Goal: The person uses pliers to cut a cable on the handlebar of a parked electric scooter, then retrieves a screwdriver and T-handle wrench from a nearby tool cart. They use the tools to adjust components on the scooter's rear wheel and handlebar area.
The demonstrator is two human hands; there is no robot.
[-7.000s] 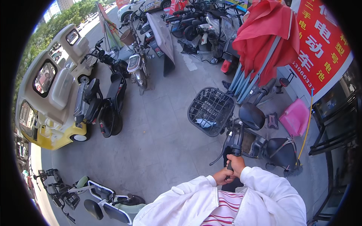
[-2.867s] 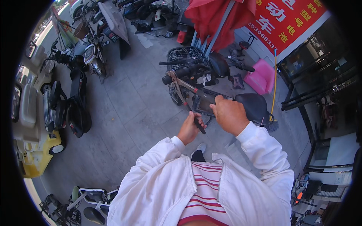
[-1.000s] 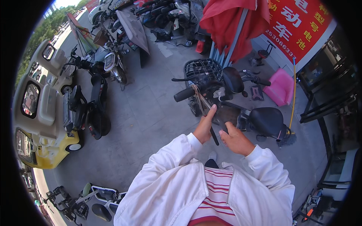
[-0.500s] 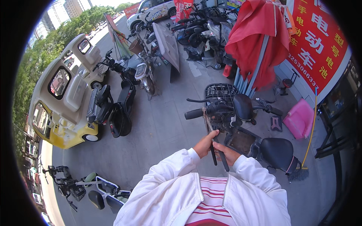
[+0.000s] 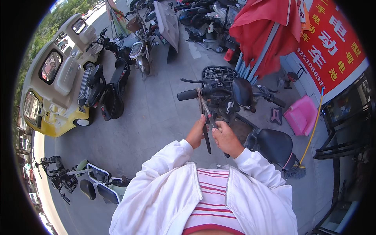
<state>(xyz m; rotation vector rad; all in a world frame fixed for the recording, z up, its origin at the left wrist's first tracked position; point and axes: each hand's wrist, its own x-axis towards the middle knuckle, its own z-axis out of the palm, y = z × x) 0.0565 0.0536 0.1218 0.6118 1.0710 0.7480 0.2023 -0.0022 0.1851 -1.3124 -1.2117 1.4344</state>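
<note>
A long, thin dark tool stands just below the middle of the frame, its long axis running nearly up and down the picture: the lower end hangs free near the person's chest, the upper end leans slightly left and rises toward the left handlebar grip of a dark electric bicycle. A lighter strip or cable runs beside its upper part; whether that belongs to the tool or to the bike is hard to tell at this size.

Both hands close on the tool from opposite sides. The left hand has its grip wrapped round the shaft at mid-length, fingers curled shut on it. The right hand sits just beside it, touching the same shaft slightly lower, its grip also closed. The two are about equally near, and the handlebar lies straight up-frame from both.

Farther out, the bike carries a black wire basket and a black saddle. A red folded parasol fills the upper right, a pink dustpan-like thing lies at right, and a yellow and cream small vehicle stands at left on grey pavement.
</note>
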